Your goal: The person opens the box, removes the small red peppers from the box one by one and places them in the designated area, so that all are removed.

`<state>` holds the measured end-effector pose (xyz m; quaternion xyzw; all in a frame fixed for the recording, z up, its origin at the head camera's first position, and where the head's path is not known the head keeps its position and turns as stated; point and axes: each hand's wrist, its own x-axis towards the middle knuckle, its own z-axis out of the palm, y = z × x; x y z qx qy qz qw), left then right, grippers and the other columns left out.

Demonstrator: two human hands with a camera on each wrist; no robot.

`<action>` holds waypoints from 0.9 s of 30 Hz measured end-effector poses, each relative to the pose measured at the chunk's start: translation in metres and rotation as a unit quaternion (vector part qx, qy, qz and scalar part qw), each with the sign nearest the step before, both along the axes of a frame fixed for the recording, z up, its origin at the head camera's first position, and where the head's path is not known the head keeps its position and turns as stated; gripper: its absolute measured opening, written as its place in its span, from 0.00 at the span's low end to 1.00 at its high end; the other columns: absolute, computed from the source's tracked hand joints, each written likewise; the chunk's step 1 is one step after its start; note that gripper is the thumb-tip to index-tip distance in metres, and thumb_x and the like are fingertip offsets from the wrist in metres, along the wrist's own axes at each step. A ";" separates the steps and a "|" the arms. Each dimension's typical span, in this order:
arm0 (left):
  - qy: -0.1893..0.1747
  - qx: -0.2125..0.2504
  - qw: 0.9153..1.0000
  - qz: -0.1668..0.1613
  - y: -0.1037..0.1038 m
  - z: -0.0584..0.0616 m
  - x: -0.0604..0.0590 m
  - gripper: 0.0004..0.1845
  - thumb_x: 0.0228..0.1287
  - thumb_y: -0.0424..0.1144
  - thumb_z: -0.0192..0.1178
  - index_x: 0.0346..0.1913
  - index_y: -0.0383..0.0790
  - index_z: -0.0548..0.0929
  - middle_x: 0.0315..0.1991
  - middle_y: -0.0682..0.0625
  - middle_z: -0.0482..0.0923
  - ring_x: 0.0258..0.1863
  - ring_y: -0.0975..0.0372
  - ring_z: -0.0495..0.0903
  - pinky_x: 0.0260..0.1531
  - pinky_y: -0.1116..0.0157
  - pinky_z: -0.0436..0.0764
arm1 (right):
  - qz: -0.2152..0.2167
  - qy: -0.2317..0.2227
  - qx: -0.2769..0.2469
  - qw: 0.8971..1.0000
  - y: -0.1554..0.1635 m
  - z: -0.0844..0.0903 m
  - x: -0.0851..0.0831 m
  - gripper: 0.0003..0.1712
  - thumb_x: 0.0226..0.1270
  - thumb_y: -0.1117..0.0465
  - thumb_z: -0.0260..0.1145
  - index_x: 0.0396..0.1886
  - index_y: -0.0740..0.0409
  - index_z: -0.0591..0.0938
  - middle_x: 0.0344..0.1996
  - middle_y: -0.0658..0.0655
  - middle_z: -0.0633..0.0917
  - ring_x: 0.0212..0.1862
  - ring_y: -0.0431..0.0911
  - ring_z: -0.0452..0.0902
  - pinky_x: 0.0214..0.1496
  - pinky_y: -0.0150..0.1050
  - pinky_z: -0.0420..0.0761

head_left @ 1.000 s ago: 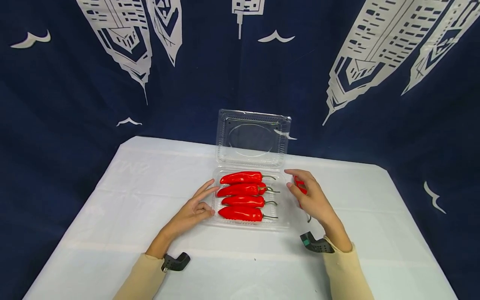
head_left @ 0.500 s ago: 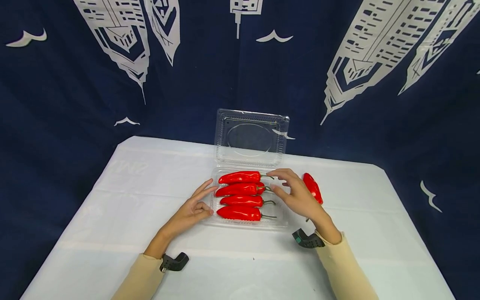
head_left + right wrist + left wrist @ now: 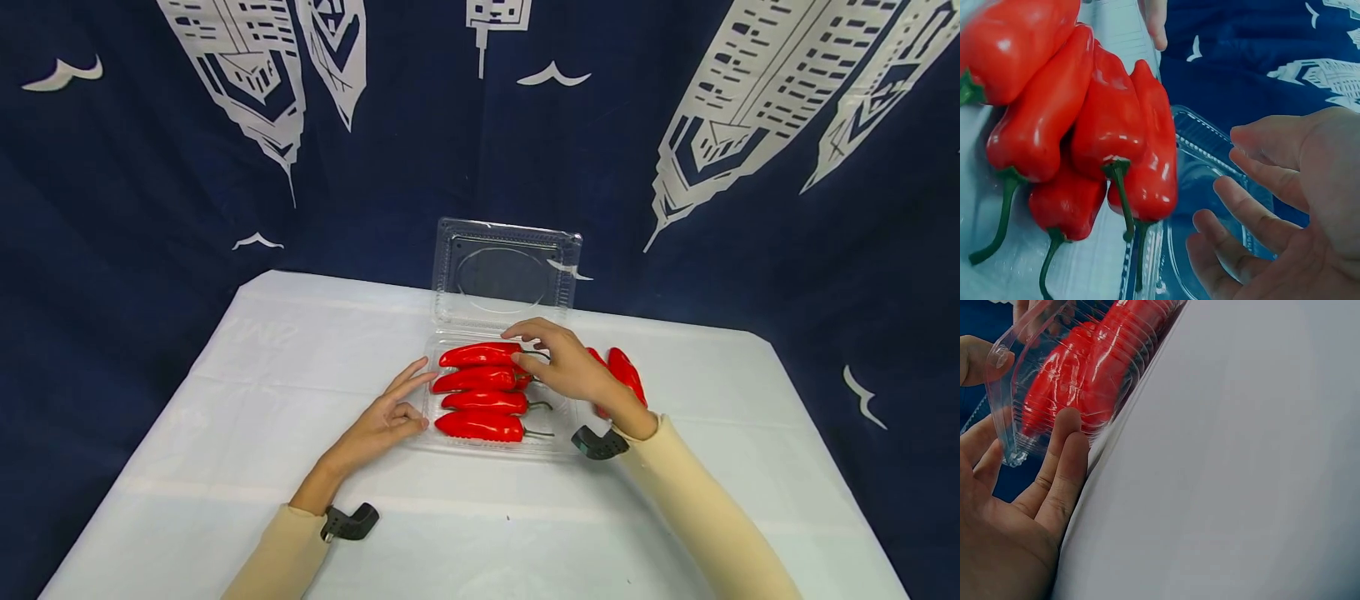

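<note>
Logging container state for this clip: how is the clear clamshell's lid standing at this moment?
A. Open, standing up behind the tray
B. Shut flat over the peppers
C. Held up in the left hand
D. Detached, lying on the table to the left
A: in the head view the lid stands upright behind the tray, whose red peppers lie uncovered.
</note>
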<state>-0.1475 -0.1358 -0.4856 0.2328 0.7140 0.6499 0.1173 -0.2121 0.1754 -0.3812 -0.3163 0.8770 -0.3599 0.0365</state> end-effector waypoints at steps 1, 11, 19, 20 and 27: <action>-0.003 -0.002 1.000 0.001 0.000 0.000 0.000 0.37 0.66 0.25 0.60 0.77 0.42 0.62 0.82 0.52 0.42 0.38 0.48 0.82 0.45 0.73 0.81 | 0.002 0.000 0.002 1.000 -0.003 0.000 -0.002 0.21 0.68 0.67 0.65 0.60 0.61 0.80 0.59 0.61 0.81 0.58 0.60 0.78 0.60 0.56 0.80; -0.005 -0.004 1.000 0.004 0.000 0.003 0.001 0.37 0.66 0.25 0.59 0.77 0.43 0.62 0.82 0.53 0.43 0.39 0.47 0.82 0.45 0.72 0.82 | 0.006 -0.006 0.048 0.999 -0.025 -0.004 -0.010 0.22 0.67 0.66 0.66 0.61 0.61 0.80 0.60 0.63 0.81 0.60 0.64 0.75 0.61 0.58 0.78; -0.009 -0.004 1.000 0.004 0.000 0.002 0.002 0.37 0.66 0.27 0.61 0.77 0.43 0.63 0.82 0.53 0.43 0.39 0.47 0.82 0.44 0.73 0.81 | 0.004 -0.010 0.068 0.998 -0.029 -0.012 -0.014 0.22 0.66 0.66 0.67 0.60 0.62 0.80 0.54 0.63 0.82 0.50 0.56 0.77 0.54 0.51 0.79; -0.009 -0.005 1.000 0.004 0.001 0.002 0.002 0.37 0.66 0.27 0.61 0.77 0.44 0.63 0.82 0.53 0.43 0.39 0.47 0.82 0.44 0.73 0.81 | 0.003 -0.010 0.071 0.997 -0.030 -0.013 -0.014 0.22 0.66 0.66 0.67 0.60 0.62 0.80 0.52 0.63 0.83 0.47 0.54 0.76 0.52 0.49 0.78; -0.007 -0.007 1.000 0.006 0.001 0.002 0.001 0.37 0.67 0.27 0.61 0.77 0.43 0.63 0.82 0.54 0.43 0.39 0.48 0.82 0.44 0.73 0.82 | -0.003 -0.017 0.085 0.996 -0.033 -0.018 -0.016 0.23 0.66 0.65 0.67 0.62 0.59 0.80 0.55 0.61 0.82 0.47 0.51 0.75 0.54 0.49 0.76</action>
